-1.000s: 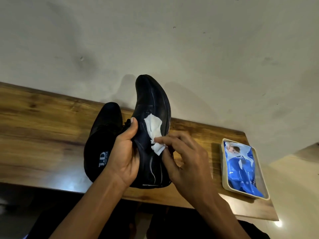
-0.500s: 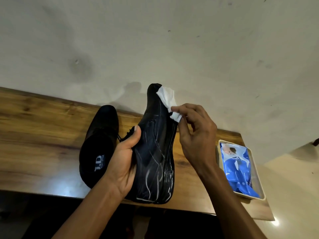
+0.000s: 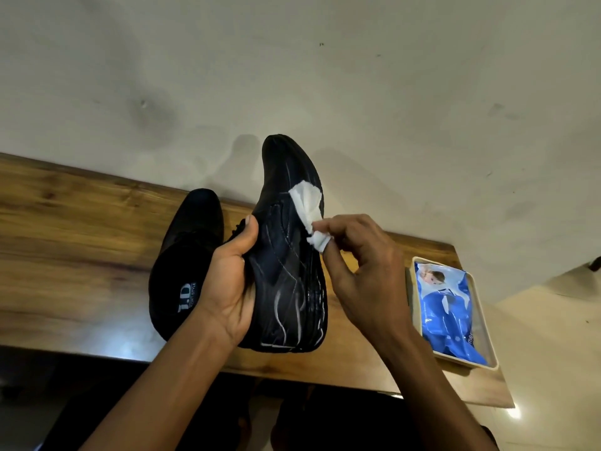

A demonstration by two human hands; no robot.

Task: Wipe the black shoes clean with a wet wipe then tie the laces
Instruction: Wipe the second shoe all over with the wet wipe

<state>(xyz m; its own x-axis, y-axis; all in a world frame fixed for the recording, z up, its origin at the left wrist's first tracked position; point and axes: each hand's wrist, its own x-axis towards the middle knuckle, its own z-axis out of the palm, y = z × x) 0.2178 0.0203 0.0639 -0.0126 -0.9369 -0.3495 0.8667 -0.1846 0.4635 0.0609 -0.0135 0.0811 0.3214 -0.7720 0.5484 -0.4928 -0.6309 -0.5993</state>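
A: What is the left hand [image 3: 227, 284] doing?

B: It holds one black shoe [image 3: 286, 255] up off the tabletop [image 3: 81, 229], sole side facing us. Its thumb lies on the sole and its fingers curl round the back of the shoe.

A: And the right hand [image 3: 364, 271]?

B: Its fingers [image 3: 328, 227] pinch a white wet wipe [image 3: 307, 206]. The wipe lies flat on the sole, near the front part.

A: Was the wipe there before?

B: No. Half a second ago it was up at the toe tip. Now it has slid down the sole toward the middle, and the right hand has come down with it.

A: Where is the other shoe [image 3: 185, 265]?

B: It sits on the tabletop, just left of the held shoe, as before. You can see white letters inside it.

A: Anything else?

B: A blue pack of wipes [image 3: 445, 314] lies in a cream tray [image 3: 487, 346] at the right end of the tabletop. It has not moved. A pale wall [image 3: 325, 76] is behind it all.
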